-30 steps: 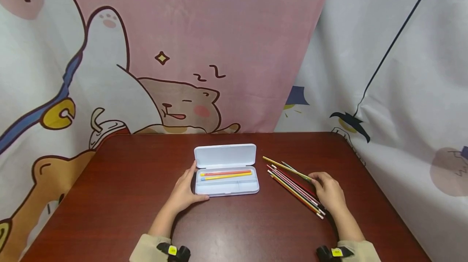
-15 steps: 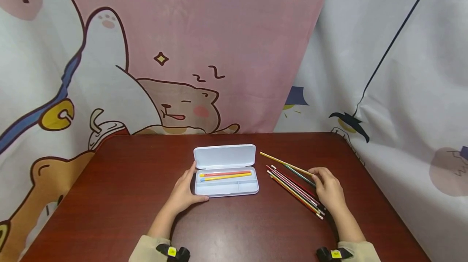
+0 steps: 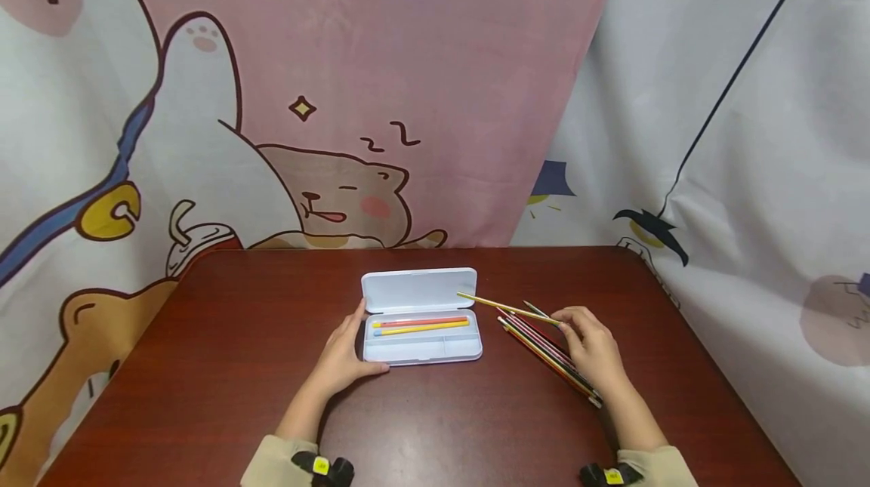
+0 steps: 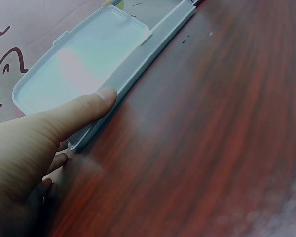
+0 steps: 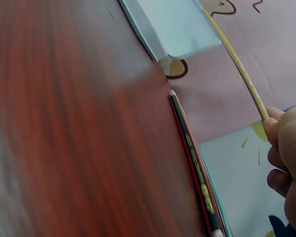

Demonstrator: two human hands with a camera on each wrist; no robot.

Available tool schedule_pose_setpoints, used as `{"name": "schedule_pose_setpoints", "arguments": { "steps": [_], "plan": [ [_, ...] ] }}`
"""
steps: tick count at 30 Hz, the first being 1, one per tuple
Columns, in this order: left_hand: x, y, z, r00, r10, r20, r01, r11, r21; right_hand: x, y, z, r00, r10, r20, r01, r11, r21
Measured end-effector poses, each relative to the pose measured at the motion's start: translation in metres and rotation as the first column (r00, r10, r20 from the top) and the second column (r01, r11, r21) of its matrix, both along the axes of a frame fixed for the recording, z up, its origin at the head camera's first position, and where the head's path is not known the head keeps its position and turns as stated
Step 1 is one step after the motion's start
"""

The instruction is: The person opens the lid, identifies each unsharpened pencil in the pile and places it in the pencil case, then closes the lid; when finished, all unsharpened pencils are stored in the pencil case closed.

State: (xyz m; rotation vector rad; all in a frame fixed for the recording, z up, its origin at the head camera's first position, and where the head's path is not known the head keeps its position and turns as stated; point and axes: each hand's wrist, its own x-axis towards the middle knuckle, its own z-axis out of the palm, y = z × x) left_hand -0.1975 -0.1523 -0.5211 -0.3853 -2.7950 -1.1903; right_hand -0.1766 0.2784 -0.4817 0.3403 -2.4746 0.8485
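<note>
A white pencil case (image 3: pixel 421 355) lies with its lid raised, an orange-red pencil (image 3: pixel 421 322) and a yellow one with a blue end (image 3: pixel 421 328) in its back compartment. My left hand (image 3: pixel 338 355) grips the case's left end, thumb along the front edge; in the left wrist view the other fingers are partly hidden behind it. Between thumb and fingertips, my right hand (image 3: pixel 593 347) pinches a yellow pencil (image 5: pixel 241 69) near one end. Its far end points left, in front of the lid's right part in the head view. Below it lies a bunch of pencils (image 3: pixel 544 351), partly covered by the right hand.
The dark red wooden table (image 3: pixel 435 426) carries all of this. A green pencil (image 3: pixel 537 309) lies at the back of the bunch. Behind the table hangs a printed cloth (image 3: pixel 476 94), pink and white. Each wrist wears a small black camera.
My right hand has lifted the yellow pencil off the bunch and carried it left, so its tip now overlaps the case's lid. The left hand and the case have stayed put.
</note>
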Motion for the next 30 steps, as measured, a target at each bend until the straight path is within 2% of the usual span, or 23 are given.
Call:
{"name": "schedule_pose_setpoints", "arguments": {
  "steps": [10, 14, 25, 30],
  "plan": [
    [0.0, 0.0, -0.001, 1.0, -0.001, 0.0, 0.001, 1.0, 0.014, -0.013, -0.033, 0.001, 0.992, 0.123, -0.035, -0.122, 0.992, 0.009],
    [0.0, 0.0, -0.001, 1.0, -0.005, -0.011, 0.005, 1.0, 0.018, -0.019, -0.048, 0.002, 0.984, 0.18, -0.016, -0.18, 0.984, 0.006],
    [-0.001, 0.0, 0.0, 1.0, -0.009, -0.015, 0.009, 1.0, 0.012, -0.036, -0.078, -0.002, 0.962, 0.271, 0.005, -0.271, 0.962, 0.02],
    [0.0, 0.0, 0.0, 1.0, -0.006, -0.027, 0.006, 1.0, 0.009, -0.043, -0.09, -0.004, 0.951, 0.305, 0.043, -0.305, 0.952, 0.012]
  ]
}}
